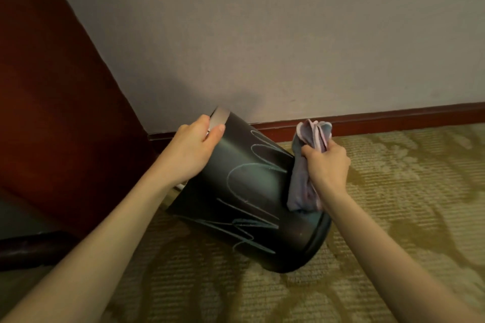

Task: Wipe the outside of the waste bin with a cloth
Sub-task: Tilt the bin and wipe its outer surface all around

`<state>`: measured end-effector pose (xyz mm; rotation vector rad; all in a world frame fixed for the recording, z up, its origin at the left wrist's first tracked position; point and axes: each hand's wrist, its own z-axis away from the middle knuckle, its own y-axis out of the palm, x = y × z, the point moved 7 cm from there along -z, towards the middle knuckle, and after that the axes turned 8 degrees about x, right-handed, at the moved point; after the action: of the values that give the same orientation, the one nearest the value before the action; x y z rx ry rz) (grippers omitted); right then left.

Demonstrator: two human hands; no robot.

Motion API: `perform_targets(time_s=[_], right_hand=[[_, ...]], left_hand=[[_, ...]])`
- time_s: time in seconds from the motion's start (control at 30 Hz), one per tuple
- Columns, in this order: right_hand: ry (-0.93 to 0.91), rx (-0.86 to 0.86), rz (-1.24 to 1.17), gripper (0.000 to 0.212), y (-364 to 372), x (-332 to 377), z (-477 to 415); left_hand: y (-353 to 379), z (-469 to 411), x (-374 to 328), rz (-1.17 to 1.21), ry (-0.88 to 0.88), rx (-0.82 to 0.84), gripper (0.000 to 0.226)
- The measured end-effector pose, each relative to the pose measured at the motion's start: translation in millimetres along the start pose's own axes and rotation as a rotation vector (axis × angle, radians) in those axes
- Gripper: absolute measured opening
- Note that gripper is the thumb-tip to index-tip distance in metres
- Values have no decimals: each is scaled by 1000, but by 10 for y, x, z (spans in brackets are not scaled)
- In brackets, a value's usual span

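The bin [249, 191] lies tipped on the carpet [393, 204], its wider rimmed end low and nearest the person, its other end raised toward the wall [262, 34]. So its long axis runs from the near right up to the far left, and the side facing up carries pale scribbled marks.

On the bin's right flank, the right hand [328, 165] is closed in a fist around a bunched cloth [304, 186], which hangs against the bin's side. At the bin's raised far end, the left hand [194, 147] clamps the edge, thumb on top.

To wipe well, I judge the cloth should be pressed flat and drawn along the bin's length across the marks, while the left grip steadies the bin and rolls it to bring fresh surface up.
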<state>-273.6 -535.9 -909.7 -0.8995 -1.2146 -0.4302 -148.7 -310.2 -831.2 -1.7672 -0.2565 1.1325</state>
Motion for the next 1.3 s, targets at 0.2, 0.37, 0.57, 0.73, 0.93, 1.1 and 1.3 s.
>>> perform_targets(time_s=[0.2, 0.37, 0.57, 0.73, 0.93, 1.1, 1.3], right_hand=[[-74, -96, -108, 26, 110, 38, 626], [-278, -52, -28, 46, 410, 93, 1129], [-335, -2, -15, 48, 485, 148, 1022], [-288, -51, 11, 21, 371, 208, 728], [-143, 2, 106, 30, 268, 309, 146], [-30, 152, 159, 41, 368, 252, -293], [113, 300, 195, 49, 483, 104, -646]], left_hand=[[-8, -154, -16, -35, -21, -19, 45], [-30, -211, 93, -56, -70, -27, 47], [-120, -173, 103, -82, -34, -149, 49], [-116, -132, 42, -105, 26, -153, 50], [-101, -59, -79, -114, 98, -172, 49], [-101, 20, -66, -102, 108, -167, 47], [-94, 76, -99, -75, 108, -169, 47]])
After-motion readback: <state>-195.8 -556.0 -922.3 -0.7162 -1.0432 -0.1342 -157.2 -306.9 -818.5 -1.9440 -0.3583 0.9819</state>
